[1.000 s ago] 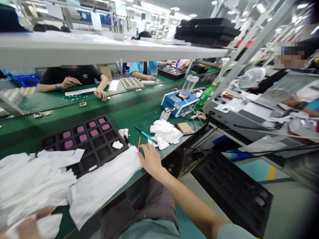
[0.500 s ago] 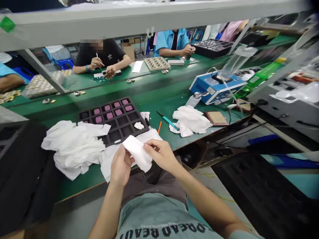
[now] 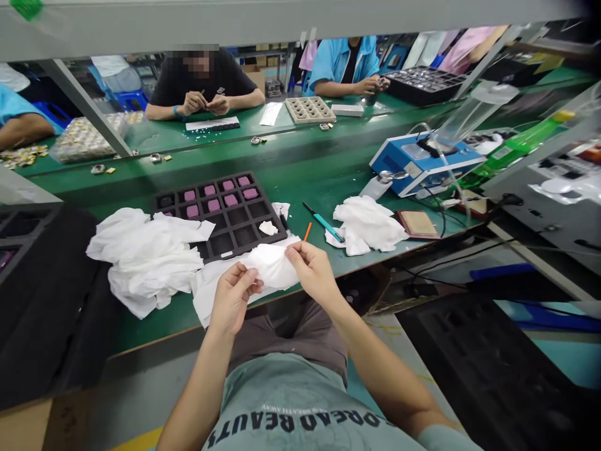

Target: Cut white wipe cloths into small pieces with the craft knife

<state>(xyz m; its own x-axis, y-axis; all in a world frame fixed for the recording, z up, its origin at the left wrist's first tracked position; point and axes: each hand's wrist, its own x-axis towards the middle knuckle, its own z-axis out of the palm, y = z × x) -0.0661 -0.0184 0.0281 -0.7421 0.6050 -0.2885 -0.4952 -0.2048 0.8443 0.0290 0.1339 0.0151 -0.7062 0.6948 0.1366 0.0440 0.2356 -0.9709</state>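
Observation:
A white tissue is stretched between my two hands, just above the table's front edge. My left hand pinches its left side between thumb and fingers. At the upper right corner my right hand grips it the same way. Whether anything lies inside the tissue I cannot tell. Beneath it a white sheet is spread along the edge. Behind my hands is a black compartment tray with several purple pieces in its far slots and a white scrap in a near one.
Crumpled white tissues are heaped on the left, and a second pile sits right of a teal pen-like tool. A blue machine and green bottle stand farther right. Co-workers sit across the green table.
The tissue, earlier a folded strip tilted between my hands, is now opened wider and held flatter. My right hand has moved slightly right and up; the whole view has shifted a little.

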